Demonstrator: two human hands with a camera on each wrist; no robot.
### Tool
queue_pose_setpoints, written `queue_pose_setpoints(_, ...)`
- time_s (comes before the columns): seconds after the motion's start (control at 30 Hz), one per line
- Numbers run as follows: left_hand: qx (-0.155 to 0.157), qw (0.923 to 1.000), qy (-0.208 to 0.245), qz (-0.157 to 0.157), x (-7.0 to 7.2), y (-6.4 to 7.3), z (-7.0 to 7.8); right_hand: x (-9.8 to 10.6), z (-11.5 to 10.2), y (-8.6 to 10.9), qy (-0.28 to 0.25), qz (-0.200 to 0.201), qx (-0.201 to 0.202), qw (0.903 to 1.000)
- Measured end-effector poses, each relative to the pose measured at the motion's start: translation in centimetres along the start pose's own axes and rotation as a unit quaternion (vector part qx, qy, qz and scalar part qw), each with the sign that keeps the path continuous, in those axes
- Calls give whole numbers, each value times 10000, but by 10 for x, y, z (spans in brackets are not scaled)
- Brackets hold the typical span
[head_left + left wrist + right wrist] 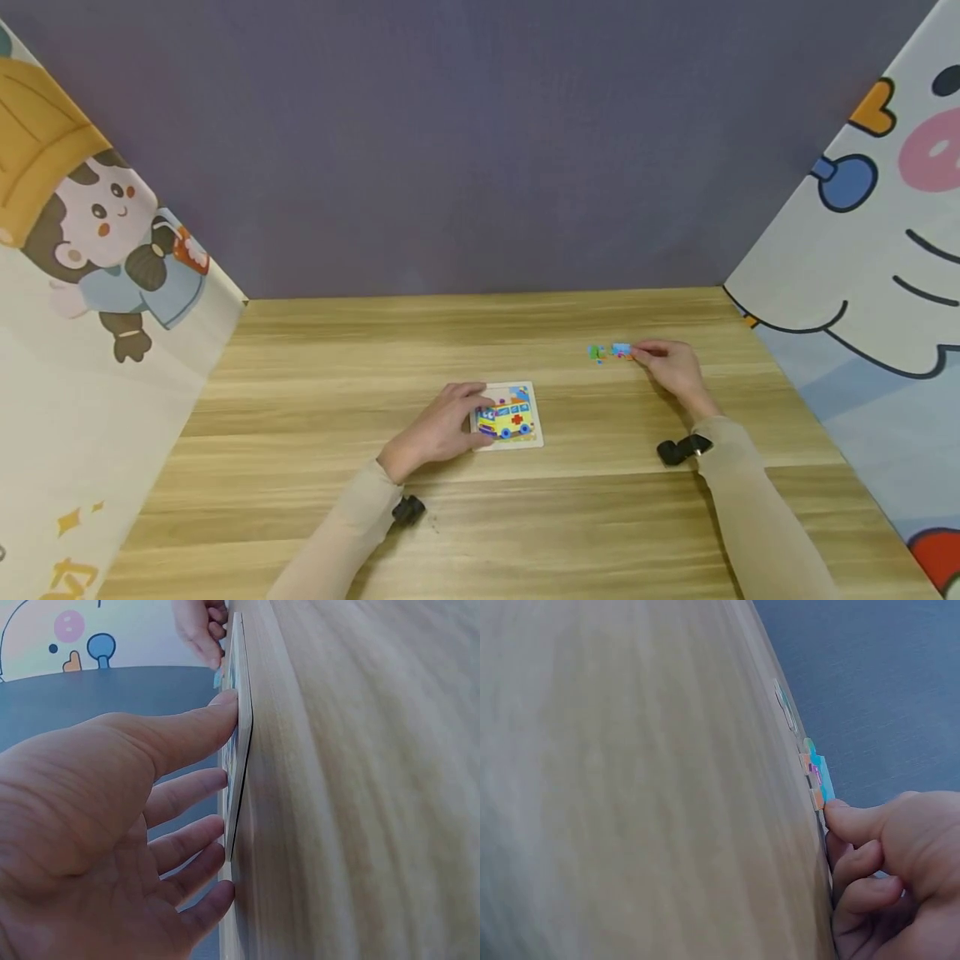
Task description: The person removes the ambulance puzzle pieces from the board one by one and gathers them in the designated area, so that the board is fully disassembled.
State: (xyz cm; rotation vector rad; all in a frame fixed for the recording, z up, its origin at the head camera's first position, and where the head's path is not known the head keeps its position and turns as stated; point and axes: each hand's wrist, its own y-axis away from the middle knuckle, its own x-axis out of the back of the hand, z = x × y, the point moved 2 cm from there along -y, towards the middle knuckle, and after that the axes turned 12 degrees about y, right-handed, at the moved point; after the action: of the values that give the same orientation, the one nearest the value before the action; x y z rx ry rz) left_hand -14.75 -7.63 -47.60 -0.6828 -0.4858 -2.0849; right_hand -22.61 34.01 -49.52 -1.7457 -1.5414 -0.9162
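A small square jigsaw puzzle in a pale wooden tray (537, 421) lies on the table, its picture a yellow ambulance with a red cross. My left hand (441, 423) rests on the tray's left side, fingers spread over the picture and the thumb by the near edge. In the left wrist view the thumb (196, 733) presses on the tray's face. Farther right, my right hand (677, 368) pinches a light blue puzzle piece (621, 349) at its right side, between thumb and fingers. Just left of it is a green puzzle piece (595, 352).
The wood-grain table (315, 375) ends at a dark grey back wall (480, 150). Side panels with cartoon prints stand at left (142, 275) and right (847, 250). Each wrist wears a small black camera.
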Motion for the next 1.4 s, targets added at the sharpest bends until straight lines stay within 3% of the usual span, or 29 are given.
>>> queue_pose_setpoints(0.2, 42, 10000, -25, -24, 1, 1, -1, -1, -2, 1, 247, -11, 273, 9993)
queue_pose_setpoints(0.43, 63, 10000, -26, -3, 0, 0, -2, -1, -2, 2, 133, -100, 187, 9997)
queue_pose_setpoints(0.73, 63, 10000, -10, -1, 0, -1, -2, -3, -4, 7, -302, 79, 17, 9995)
queue_pose_setpoints(1.07, 110, 9999, -7, 6, 0, -1, -2, -20, -33, 21, -445, -39, 417, 9981)
queue_pose_setpoints(1.4, 92, 9999, 75, 4, 0, -1, 1, -39, -65, 33, -522, -564, 814, 9937)
